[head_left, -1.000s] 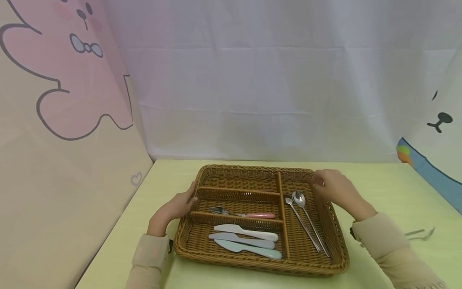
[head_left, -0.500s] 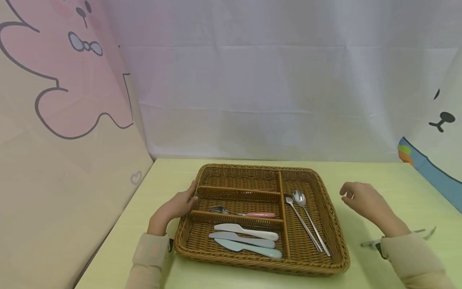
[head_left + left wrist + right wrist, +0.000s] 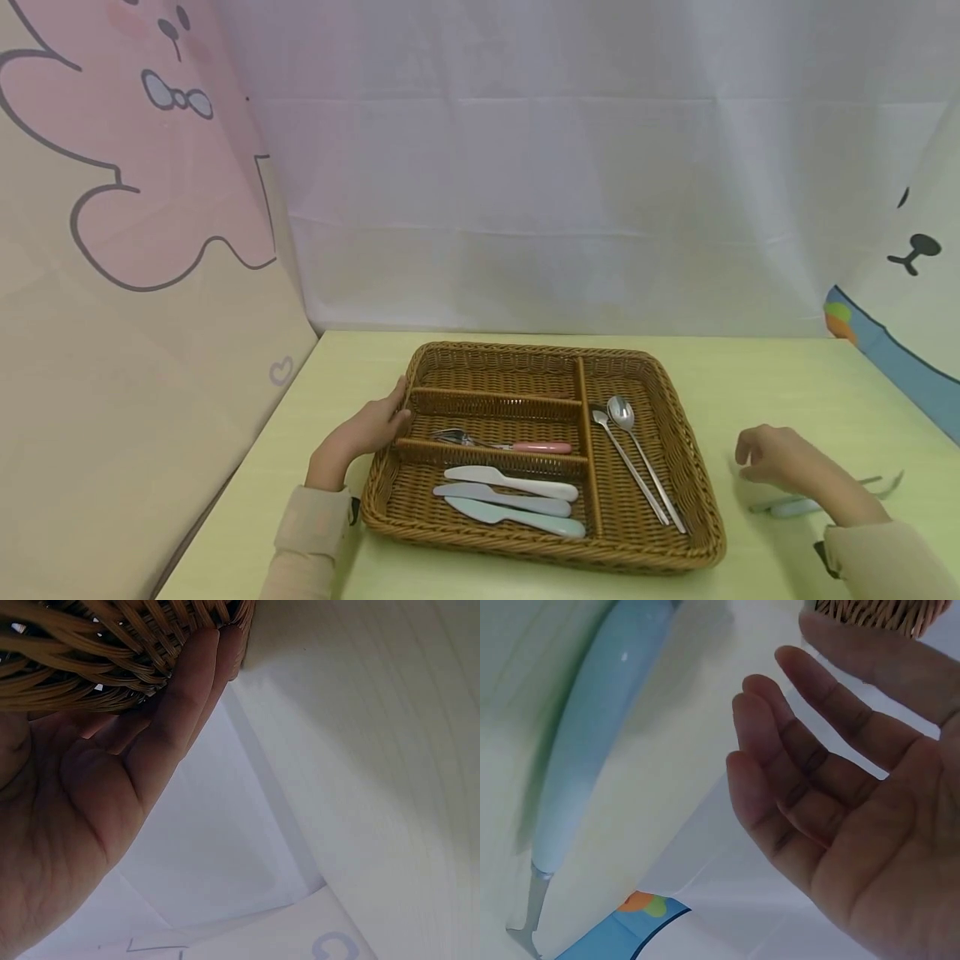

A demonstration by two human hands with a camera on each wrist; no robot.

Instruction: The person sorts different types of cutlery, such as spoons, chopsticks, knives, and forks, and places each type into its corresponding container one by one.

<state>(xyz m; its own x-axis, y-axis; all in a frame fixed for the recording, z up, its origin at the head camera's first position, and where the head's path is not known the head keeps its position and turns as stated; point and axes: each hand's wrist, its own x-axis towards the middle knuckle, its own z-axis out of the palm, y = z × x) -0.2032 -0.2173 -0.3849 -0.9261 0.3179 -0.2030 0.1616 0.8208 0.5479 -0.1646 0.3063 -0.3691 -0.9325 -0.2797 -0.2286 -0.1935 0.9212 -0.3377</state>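
Observation:
My left hand (image 3: 369, 427) rests against the left side of a brown wicker cutlery tray (image 3: 517, 550). In the left wrist view its fingers (image 3: 180, 697) lie straight along the woven outer wall. My right hand (image 3: 787, 460) hovers right of the tray, fingers loosely bent, holding nothing. Below it on the table lie utensils, partly hidden by the arm. One has a light blue handle (image 3: 600, 735) and a metal neck, its kind unclear; a curved metal end (image 3: 892, 485) shows farther right.
Inside the tray, three table knives (image 3: 510, 504) lie in the front compartment. A pink-handled fork (image 3: 540, 447) lies in the middle one. The right compartment holds a spoon (image 3: 621, 408) and another long-handled metal utensil (image 3: 630, 462). Cloth walls (image 3: 525, 208) surround the yellow table (image 3: 750, 367).
My right hand has left the tray's right rim and moved right and down toward the loose utensils. My left hand and the tray have stayed put.

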